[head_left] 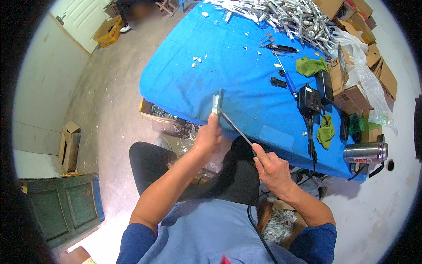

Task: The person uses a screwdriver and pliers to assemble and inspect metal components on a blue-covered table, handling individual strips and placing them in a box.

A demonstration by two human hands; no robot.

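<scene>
My left hand [209, 135] is closed on a small narrow white and grey part [216, 104], held upright over the table's near edge with the thumb along its lower end. A thin grey strip stands up just behind that part. My right hand [272, 169] grips a long metal-shafted tool [236, 125], perhaps a screwdriver; its handle is mostly hidden in the fist. The shaft slants up and left, and its tip meets or nearly meets the right side of the part. A black cable [249, 215] runs down over my shirt; where it joins is unclear.
A blue cloth-covered table [184, 66] bears a heap of whitish parts [290, 17]. At right lie a blue-handled screwdriver [290, 83], a black adapter [309, 100], green cloths [311, 66] and a steel flask [365, 152]. A bin of parts [162, 112] sits below the left edge.
</scene>
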